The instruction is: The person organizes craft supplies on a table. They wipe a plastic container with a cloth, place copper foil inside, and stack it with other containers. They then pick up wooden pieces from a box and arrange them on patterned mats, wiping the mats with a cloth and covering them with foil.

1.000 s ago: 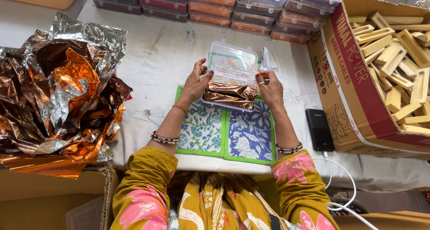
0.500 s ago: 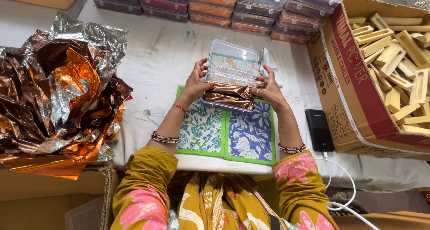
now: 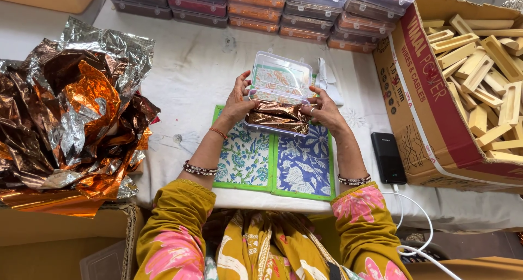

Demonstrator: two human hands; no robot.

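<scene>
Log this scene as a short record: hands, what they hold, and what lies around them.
left hand: grips the left side of the box
right hand: grips the right side of the box
box: clear plastic, lid hinged open and standing up; copper foil bundle inside
under the hands: printed mat, green-edged, on a white cloth
left of the person: crumpled foil heap, copper and silver
far edge: stacked boxes, closed
right: carton of wooden pieces; black power bank with white cable

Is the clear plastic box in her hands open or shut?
Open: the clear plastic box has its hinged lid raised, exposing copper foil in the base.
</scene>
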